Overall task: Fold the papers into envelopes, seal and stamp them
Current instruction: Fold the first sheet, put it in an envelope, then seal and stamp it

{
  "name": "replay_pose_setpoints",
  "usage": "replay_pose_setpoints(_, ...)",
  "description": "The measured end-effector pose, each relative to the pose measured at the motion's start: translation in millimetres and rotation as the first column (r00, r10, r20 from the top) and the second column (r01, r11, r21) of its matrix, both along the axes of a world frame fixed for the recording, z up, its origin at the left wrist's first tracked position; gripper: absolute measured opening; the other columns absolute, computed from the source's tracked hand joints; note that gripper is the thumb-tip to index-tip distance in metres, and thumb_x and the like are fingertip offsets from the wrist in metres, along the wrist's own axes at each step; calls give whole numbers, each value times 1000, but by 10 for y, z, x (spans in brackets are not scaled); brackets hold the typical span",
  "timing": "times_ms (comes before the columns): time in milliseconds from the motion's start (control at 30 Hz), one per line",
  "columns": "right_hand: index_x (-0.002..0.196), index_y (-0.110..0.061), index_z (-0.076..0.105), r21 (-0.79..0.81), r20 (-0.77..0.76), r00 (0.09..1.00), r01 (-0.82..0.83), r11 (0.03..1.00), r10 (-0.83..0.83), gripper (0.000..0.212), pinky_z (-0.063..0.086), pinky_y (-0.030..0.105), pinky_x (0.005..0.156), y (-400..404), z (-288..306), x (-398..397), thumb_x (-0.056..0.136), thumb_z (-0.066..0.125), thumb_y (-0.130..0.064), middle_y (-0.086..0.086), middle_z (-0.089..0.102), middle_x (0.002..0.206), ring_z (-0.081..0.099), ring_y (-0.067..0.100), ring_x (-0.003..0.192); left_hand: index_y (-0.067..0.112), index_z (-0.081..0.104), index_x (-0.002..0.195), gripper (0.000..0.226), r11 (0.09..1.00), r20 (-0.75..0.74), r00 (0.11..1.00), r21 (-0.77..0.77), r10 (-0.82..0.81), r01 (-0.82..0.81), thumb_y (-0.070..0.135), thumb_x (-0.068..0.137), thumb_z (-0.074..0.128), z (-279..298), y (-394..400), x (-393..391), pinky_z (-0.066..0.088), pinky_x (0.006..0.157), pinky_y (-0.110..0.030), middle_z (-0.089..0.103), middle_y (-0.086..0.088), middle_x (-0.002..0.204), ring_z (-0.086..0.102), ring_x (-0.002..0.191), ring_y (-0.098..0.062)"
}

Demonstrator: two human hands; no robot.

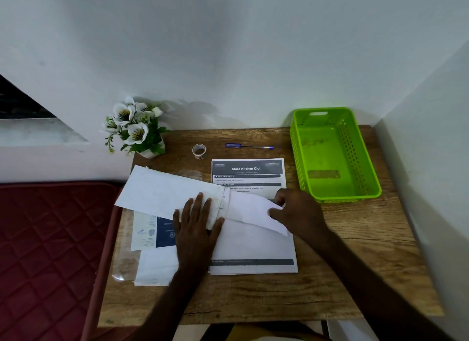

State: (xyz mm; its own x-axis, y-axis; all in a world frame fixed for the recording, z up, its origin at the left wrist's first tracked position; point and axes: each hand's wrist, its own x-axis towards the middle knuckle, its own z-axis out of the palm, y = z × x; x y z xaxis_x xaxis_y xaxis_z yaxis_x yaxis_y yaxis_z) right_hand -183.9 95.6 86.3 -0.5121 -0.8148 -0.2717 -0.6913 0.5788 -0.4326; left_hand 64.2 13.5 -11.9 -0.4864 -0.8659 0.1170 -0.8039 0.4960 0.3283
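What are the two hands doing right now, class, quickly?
Left hand: open, fingers straight, pressing the folded white paper flat.
Right hand: pinching that paper's right end, folding it over.

Printed sheet (250,172), centre of frame: heading "Store Kitchen Cloth", bar below reads "TASK DESCRIPTION"; smaller print on it is illegible.

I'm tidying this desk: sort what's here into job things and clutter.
Job: long white folded paper under both hands; roll of clear tape; printed white sheets; blue ballpoint pen.
Clutter: white artificial flowers in a pot; bright green plastic basket.
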Motion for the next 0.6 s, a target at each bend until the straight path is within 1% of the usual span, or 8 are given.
replay_pose_setpoints(67,75,-24,63,-74,218,968,144,987,-125,17,49,33,63,91,-38,19,76,80,-27,-8,67,75,64,14,71,19,42,154,71,1000,-2,1000,3,28,-28,63,98,39,5,8,4,18,123,-59,33,-4,165,28,152,-29)
replay_pose_setpoints(100,78,-24,65,-102,319,932,217,971,-175,15,52,32,62,131,-49,43,79,80,-23,-7,68,76,65,12,70,19,40,155,74,999,-3,999,12,41,-41,65,97,38,3,9,7,17,123,-60,31,-5,166,26,153,-29)
replay_pose_setpoints(200,99,-16,69,-145,564,772,440,886,-291,10,59,38,48,279,-38,124,90,74,-14,8,71,89,72,23,73,21,33,158,81,996,13,997,44,81,-81,71,95,38,-6,10,21,10,123,-63,24,-1,169,17,157,-26)
replay_pose_setpoints(267,107,-14,69,-221,566,772,480,849,-289,12,57,38,41,387,16,144,96,69,-14,8,72,88,73,24,64,24,29,160,84,993,34,994,60,101,-103,73,93,39,-2,18,30,5,123,-66,19,2,170,12,158,-24)
replay_pose_setpoints(333,109,-11,71,-314,538,798,490,813,-274,13,53,34,37,480,132,149,98,65,-14,1,73,78,71,18,54,27,25,161,85,991,47,993,72,106,-110,75,92,39,6,34,42,2,120,-70,17,5,170,9,158,-24)
replay_pose_setpoints(433,102,-19,70,-412,484,833,489,769,-270,9,51,22,42,574,318,108,99,64,-14,-10,69,72,67,7,53,30,28,160,84,994,62,995,67,82,-86,79,92,31,14,48,53,2,120,-71,18,6,170,10,158,-24)
replay_pose_setpoints(500,100,-20,70,-435,470,843,479,762,-262,8,47,21,38,613,404,66,99,63,-15,-5,65,60,60,11,41,29,27,160,84,994,62,995,80,73,-78,79,93,30,5,49,59,2,122,-68,16,5,171,8,158,-22)
replay_pose_setpoints(600,94,-14,70,-388,554,799,497,776,-234,10,42,25,31,615,405,25,100,61,-12,5,59,49,49,15,31,26,25,161,85,994,54,997,87,56,-60,78,94,30,-9,52,65,6,123,-65,13,3,171,7,158,-22)
